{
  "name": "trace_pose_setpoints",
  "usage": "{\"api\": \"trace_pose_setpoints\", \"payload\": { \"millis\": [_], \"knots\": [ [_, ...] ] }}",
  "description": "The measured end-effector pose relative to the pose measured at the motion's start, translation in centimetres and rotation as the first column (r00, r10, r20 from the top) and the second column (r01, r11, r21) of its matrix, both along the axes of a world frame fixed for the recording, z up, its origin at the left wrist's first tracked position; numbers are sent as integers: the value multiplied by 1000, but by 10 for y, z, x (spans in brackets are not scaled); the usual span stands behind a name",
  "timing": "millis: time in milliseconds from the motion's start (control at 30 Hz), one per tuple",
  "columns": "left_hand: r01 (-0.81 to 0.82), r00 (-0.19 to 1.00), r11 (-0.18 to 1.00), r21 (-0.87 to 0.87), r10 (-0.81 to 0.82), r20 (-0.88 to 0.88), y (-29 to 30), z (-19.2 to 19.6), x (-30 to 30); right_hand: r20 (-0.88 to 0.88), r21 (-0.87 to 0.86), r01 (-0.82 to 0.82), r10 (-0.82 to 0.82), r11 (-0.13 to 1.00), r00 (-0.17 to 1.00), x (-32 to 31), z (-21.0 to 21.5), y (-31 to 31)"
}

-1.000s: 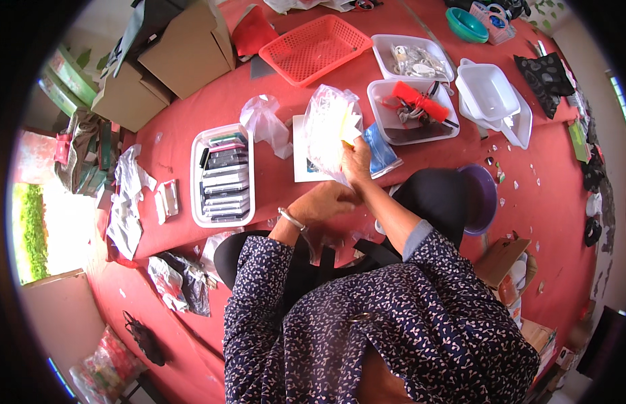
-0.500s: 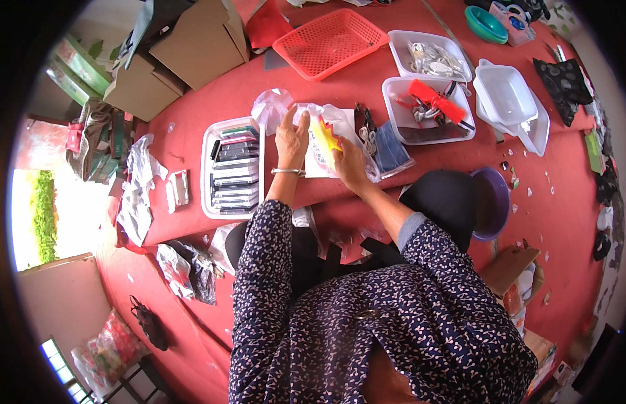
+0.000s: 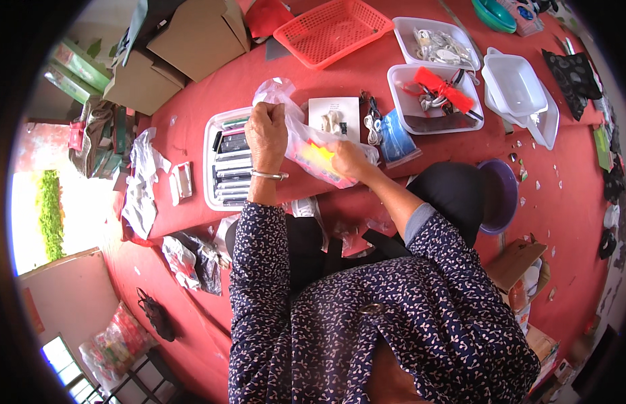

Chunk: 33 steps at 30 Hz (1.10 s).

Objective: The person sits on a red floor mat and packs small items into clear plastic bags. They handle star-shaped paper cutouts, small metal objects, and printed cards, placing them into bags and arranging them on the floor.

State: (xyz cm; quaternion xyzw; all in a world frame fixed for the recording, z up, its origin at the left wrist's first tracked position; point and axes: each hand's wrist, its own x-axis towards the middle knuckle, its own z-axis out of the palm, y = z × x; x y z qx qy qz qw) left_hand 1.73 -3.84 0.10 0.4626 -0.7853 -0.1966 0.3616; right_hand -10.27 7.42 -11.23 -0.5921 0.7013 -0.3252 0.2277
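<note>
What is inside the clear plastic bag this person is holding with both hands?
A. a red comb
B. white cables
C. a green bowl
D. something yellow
D: the clear plastic bag, gripped near its top by the left hand and lower down by the right hand, shows a yellow item through the film.

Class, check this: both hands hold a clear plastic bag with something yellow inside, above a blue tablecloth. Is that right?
Not quite: the head view shows the tablecloth is red, not blue. Left hand and right hand do hold the clear plastic bag with something yellow inside.
</note>
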Motion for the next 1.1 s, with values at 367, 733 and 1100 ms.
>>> {"api": "trace_pose_setpoints", "payload": {
  "millis": [367,733,1100],
  "knots": [
    [400,727,739,542,105,-679,-5,-12,6,-129,385,-421,499,821,857,-46,27,-29],
    [409,660,456,791,450,-601,-3,-32,26,-603,510,-365,626,779,495,-52,101,0],
    [714,649,412,566,-88,-755,37,46,31,-860,35,-426,245,904,448,-23,147,23]
  ]
}}
